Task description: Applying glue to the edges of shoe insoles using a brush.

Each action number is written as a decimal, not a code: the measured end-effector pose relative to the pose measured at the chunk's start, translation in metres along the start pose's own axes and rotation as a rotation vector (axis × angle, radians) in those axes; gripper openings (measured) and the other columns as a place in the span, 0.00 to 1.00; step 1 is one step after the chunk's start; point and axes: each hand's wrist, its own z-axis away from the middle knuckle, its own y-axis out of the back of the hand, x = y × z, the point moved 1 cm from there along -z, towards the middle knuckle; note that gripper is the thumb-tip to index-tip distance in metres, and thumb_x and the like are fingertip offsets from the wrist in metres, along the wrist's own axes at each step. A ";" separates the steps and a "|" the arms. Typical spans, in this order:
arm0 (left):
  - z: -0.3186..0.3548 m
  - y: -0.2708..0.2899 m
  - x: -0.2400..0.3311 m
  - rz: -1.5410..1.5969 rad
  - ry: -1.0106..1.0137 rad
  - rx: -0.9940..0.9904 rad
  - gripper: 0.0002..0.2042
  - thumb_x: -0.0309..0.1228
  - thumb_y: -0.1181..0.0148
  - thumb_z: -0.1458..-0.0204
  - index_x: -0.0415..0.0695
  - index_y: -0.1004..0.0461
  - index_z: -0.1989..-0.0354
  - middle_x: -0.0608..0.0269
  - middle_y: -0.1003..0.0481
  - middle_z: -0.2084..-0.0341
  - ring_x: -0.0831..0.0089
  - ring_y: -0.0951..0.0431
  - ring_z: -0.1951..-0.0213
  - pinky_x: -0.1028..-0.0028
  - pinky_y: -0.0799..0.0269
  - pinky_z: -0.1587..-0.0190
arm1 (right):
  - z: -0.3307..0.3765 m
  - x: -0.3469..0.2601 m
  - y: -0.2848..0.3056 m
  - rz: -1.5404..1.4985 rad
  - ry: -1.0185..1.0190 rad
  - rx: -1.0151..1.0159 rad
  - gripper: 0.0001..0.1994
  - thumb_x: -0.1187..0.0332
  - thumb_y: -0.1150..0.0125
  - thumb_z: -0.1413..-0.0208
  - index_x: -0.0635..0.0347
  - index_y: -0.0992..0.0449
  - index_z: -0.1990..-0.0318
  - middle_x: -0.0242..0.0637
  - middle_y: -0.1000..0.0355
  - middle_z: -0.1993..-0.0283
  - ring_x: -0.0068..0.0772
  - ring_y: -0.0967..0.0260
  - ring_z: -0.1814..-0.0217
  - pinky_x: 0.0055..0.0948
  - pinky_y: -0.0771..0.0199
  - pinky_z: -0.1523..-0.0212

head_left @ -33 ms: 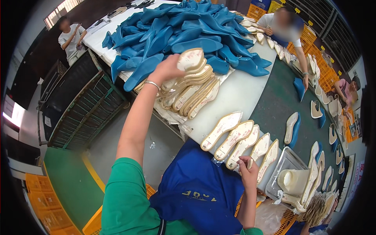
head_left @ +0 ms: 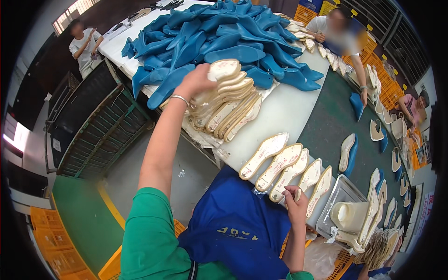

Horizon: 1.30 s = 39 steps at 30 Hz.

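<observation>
My left hand (head_left: 196, 84) is closed at the top of a stack of pale shoe insoles (head_left: 233, 109), its fingers around the edge of an upper insole (head_left: 225, 70). Part of its grip is hidden behind the insoles. My right hand (head_left: 297, 207) is closed in front of a row of several insoles (head_left: 282, 165) lying side by side on the white table edge. A small pale piece shows between its fingers, too little to name. The heel end of one insole (head_left: 290, 179) lies right beside those fingers.
A big heap of blue shoe lasts (head_left: 210, 37) lies behind the stack. On the right runs a green conveyor belt (head_left: 322, 116) bearing lasts and insoles. A metal tray (head_left: 333, 200) with a pale container (head_left: 350, 213) stands right of my right hand. Across the belt, a co-worker (head_left: 336, 35) reaches toward a last.
My left hand has shifted slightly left, and the upper insole in it has moved along with it. My right hand stays in place.
</observation>
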 end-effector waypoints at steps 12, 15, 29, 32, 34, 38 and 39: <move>0.028 -0.010 -0.055 0.150 0.157 0.084 0.30 0.35 0.36 0.57 0.38 0.31 0.43 0.46 0.25 0.53 0.53 0.24 0.51 0.64 0.28 0.49 | 0.000 -0.001 -0.011 0.013 -0.010 -0.045 0.06 0.77 0.41 0.41 0.65 0.23 0.58 0.29 0.27 0.71 0.14 0.35 0.74 0.17 0.34 0.72; 0.025 0.012 -0.021 0.004 0.163 0.431 0.31 0.36 0.35 0.56 0.38 0.35 0.42 0.47 0.29 0.53 0.48 0.26 0.52 0.58 0.29 0.51 | 0.003 -0.009 -0.005 0.051 0.006 -0.017 0.06 0.76 0.42 0.41 0.65 0.23 0.57 0.29 0.27 0.70 0.15 0.34 0.72 0.17 0.33 0.71; 0.167 0.007 0.144 2.220 0.215 -0.249 0.24 0.29 0.55 0.37 0.40 0.45 0.33 0.51 0.33 0.42 0.65 0.24 0.53 0.65 0.20 0.57 | 0.046 0.005 0.091 0.060 -0.006 0.457 0.18 0.56 0.55 0.32 0.63 0.27 0.63 0.30 0.32 0.73 0.20 0.37 0.72 0.21 0.36 0.69; 0.224 -0.041 0.203 2.133 0.428 -0.359 0.29 0.23 0.53 0.44 0.47 0.47 0.32 0.52 0.32 0.45 0.61 0.24 0.53 0.62 0.21 0.56 | 0.068 0.012 0.129 0.016 0.122 0.677 0.09 0.65 0.45 0.36 0.63 0.27 0.63 0.28 0.32 0.71 0.17 0.37 0.73 0.18 0.36 0.70; 0.256 -0.056 0.230 2.111 0.528 -0.471 0.33 0.20 0.54 0.46 0.52 0.52 0.29 0.51 0.34 0.43 0.60 0.23 0.53 0.62 0.20 0.58 | 0.084 0.017 0.160 0.045 0.167 0.743 0.08 0.67 0.43 0.37 0.64 0.26 0.61 0.29 0.31 0.70 0.17 0.36 0.72 0.18 0.35 0.69; 0.285 -0.075 0.246 2.070 0.511 -0.673 0.36 0.17 0.56 0.47 0.51 0.56 0.28 0.49 0.36 0.40 0.57 0.24 0.49 0.62 0.18 0.57 | 0.097 0.030 0.214 0.120 0.294 0.906 0.09 0.69 0.39 0.41 0.65 0.25 0.57 0.30 0.28 0.65 0.17 0.34 0.68 0.19 0.33 0.65; 0.290 -0.077 0.248 2.010 0.471 -0.728 0.35 0.17 0.56 0.47 0.50 0.56 0.28 0.49 0.36 0.40 0.56 0.24 0.47 0.62 0.18 0.57 | 0.097 0.034 0.221 0.125 0.291 0.916 0.09 0.69 0.39 0.41 0.65 0.25 0.57 0.30 0.28 0.65 0.17 0.34 0.68 0.19 0.33 0.65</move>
